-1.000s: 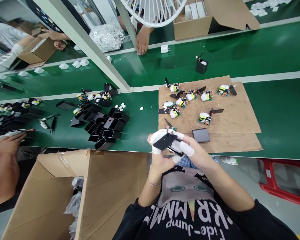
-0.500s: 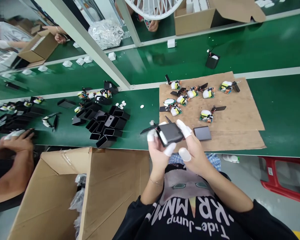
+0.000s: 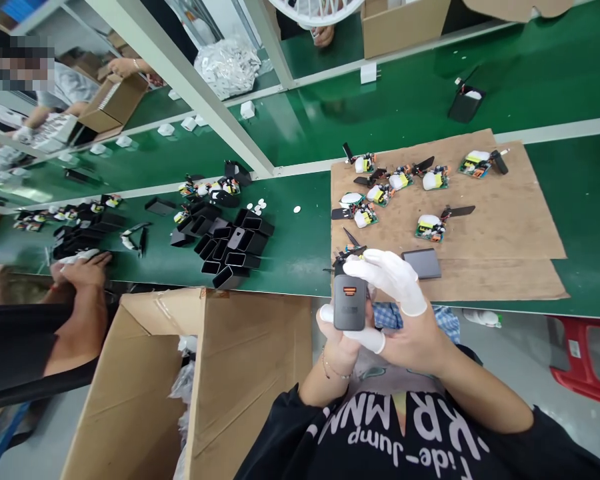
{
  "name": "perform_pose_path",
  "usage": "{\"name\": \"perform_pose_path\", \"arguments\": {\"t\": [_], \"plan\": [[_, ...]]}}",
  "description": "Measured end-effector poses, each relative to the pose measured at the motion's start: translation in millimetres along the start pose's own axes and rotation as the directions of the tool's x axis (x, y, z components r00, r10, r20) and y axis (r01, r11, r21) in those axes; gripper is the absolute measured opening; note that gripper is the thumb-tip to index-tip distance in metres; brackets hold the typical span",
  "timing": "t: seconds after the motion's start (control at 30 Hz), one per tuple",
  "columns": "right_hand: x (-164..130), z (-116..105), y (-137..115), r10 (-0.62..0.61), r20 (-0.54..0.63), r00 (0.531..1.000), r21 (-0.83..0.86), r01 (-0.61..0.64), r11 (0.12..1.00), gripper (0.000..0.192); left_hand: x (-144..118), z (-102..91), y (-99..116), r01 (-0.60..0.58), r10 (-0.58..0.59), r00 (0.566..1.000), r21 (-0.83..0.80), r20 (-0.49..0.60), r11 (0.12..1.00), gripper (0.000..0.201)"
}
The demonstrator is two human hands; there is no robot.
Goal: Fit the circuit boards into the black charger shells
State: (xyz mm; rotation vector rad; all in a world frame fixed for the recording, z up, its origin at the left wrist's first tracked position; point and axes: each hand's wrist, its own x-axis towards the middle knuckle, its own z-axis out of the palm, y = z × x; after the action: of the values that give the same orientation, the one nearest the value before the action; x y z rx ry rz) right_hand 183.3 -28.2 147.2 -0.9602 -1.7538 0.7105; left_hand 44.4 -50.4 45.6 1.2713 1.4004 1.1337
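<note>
- Since half a second ago the black casing [image 3: 350, 303] has been turned upright, its open end with an orange part now facing the camera.
- Left hand [image 3: 341, 333] closes round the casing from below, capped fingers [image 3: 367, 340] under it.
- Right hand [image 3: 397, 293] curls over its top and right side, gripping too.
- Casing sits at the table's [image 3: 290, 257] near edge, just before the cardboard sheet [image 3: 500, 227].
- Circuit boards [image 3: 430, 228] lie on the sheet; empty shells [image 3: 230, 243] are piled to the left.

Both hands [image 3: 380, 307] raised before chest, fingers [image 3: 405, 287] curled together.
</note>
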Motion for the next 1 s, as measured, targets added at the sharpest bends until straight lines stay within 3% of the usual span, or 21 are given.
{"name": "perform_pose_path", "arguments": {"t": [0.13, 0.23, 0.33, 0.4, 0.47, 0.53, 0.63, 0.83, 0.93, 1.0], "plan": [[-3.2, -2.6, -0.9, -0.002, 0.001, 1.0, 0.005, 0.002, 1.0, 0.066, -4.2, 0.4, -7.0, 0.154, -0.15, 0.988, -0.128, 0.037, 0.98, 0.058], [-4.0, -3.7, -2.4, 0.0, 0.009, 1.0, 0.015, 0.0, 1.0, 0.064, -4.8, -2.0, 6.5, 0.253, -0.247, 0.968, -0.258, 0.056, 0.932, 0.061], [-6.2, -4.5, 2.5, -0.016, 0.015, 1.0, -0.03, 0.017, 0.999, 0.069, 2.2, -6.5, 33.0, 0.25, -0.224, 0.968, -0.39, 0.112, 0.886, 0.067], [-8.4, -3.8, 11.5, -0.052, 0.014, 0.999, -0.098, 0.053, 0.994, 0.075, 8.4, -11.7, 50.5, 0.177, -0.149, 0.984, -0.428, 0.098, 0.886, 0.068], [-10.5, -0.9, 23.8, -0.029, 0.036, 0.999, -0.121, 0.033, 0.992, 0.077, 12.4, -19.0, 62.6, 0.054, -0.049, 0.999, -0.373, 0.023, 0.926, 0.074], [-12.3, 4.6, 36.2, 0.1, 0.099, 0.99, -0.036, -0.097, 0.995, 0.074, 13.0, -26.9, 67.9, -0.037, 0.029, 0.999, -0.232, -0.036, 0.972, 0.079], [-15.0, 16.0, 49.6, 0.247, 0.216, 0.944, 0.128, -0.278, 0.952, 0.071, 10.6, -34.5, 68.1, -0.05, 0.05, 0.999, -0.007, -0.01, 0.999, 0.072], [-10.6, 24.7, 55.2, 0.154, 0.206, 0.966, 0.058, -0.169, 0.984, 0.085, 17.6, -30.3, 71.3, -0.164, 0.183, 0.983, 0.345, -0.021, 0.924, 0.071], [18.1, 10.3, 59.8, 0.147, 0.182, 0.972, 0.003, -0.15, 0.989, 0.08, 29.1, -34.1, 64.9, -0.218, 0.235, 0.972, 0.349, -0.005, 0.911, 0.069], [54.2, -7.0, 72.7, 0.211, 0.15, 0.966, -0.073, -0.202, 0.977, 0.078, 37.9, -42.3, 47.5, -0.237, 0.271, 0.962, 0.38, -0.038, 0.894, 0.068]]}}
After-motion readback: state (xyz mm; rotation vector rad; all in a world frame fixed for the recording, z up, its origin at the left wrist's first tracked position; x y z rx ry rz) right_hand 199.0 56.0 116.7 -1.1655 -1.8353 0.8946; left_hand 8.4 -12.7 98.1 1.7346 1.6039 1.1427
